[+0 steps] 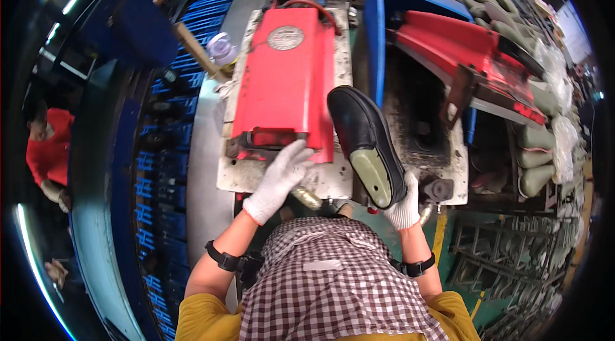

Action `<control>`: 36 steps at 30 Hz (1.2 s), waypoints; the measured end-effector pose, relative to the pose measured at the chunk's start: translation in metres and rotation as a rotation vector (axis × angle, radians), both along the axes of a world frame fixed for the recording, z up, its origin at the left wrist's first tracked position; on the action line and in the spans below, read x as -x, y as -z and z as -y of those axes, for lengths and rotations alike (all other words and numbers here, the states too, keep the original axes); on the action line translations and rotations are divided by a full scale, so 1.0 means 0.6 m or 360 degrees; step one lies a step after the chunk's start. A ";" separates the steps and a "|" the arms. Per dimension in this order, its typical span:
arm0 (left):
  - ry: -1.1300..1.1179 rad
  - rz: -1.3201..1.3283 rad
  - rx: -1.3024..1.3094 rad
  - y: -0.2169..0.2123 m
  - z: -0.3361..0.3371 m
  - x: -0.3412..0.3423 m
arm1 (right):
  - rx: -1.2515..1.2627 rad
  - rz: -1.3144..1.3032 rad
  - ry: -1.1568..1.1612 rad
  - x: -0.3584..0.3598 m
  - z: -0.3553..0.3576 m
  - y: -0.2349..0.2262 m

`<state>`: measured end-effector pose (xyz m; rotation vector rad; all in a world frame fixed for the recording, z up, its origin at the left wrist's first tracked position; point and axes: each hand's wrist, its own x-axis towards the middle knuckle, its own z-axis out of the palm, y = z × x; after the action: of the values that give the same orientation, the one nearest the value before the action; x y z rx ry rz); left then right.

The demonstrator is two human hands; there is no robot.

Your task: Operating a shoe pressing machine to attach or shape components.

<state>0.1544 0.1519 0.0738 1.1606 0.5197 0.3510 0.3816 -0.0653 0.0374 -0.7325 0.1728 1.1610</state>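
My right hand (405,205), in a white knit glove, is closed around the heel end of a black slip-on shoe (356,116). The shoe points away from me, toe tilted left, and an olive-green shoe last (372,174) fills its opening. My left hand (282,181), gloved too, holds nothing; its fingers are stretched out and spread at the front edge of a red machine cover (275,78). Whether those fingertips touch the cover I cannot tell. The cover lies on a stained white machine table (343,187).
On the right, a second red machine part (461,52) stands raised beside a blue panel (375,40). Racks of olive-green lasts (535,158) line the far right. A blue-slatted conveyor (205,20) runs along the left, with a clear purple-tinted container (221,47). A person in red (54,149) is further left.
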 end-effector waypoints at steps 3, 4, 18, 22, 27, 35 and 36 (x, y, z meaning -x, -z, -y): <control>0.0114 0.0055 0.0152 -0.011 0.018 0.036 | -0.0094 0.0353 -0.0265 0.034 -0.045 -0.015; 0.0148 0.0188 0.0241 -0.013 0.026 0.041 | -0.0176 0.0499 -0.0346 0.043 -0.060 -0.021; -0.1157 -0.0362 -0.0267 0.028 0.006 0.260 | -0.0139 0.1514 -0.1536 0.266 -0.312 -0.056; -0.1214 -0.0336 -0.0315 0.063 -0.018 0.323 | -0.0162 0.2923 -0.0792 0.284 -0.322 -0.041; -0.1345 -0.0455 -0.0665 0.080 -0.041 0.391 | 0.0035 0.3317 -0.0622 0.270 -0.305 -0.023; -0.1597 -0.0760 -0.0127 0.199 -0.100 0.512 | 0.0284 0.3637 -0.0724 0.280 -0.280 -0.014; -0.1732 -0.0675 0.0131 0.227 -0.119 0.529 | 0.0302 0.3658 -0.0658 0.280 -0.278 -0.013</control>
<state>-0.1632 0.2232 -0.0626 0.7755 1.5227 1.0057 0.2139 0.1016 0.0450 -1.8580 -1.8427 0.0601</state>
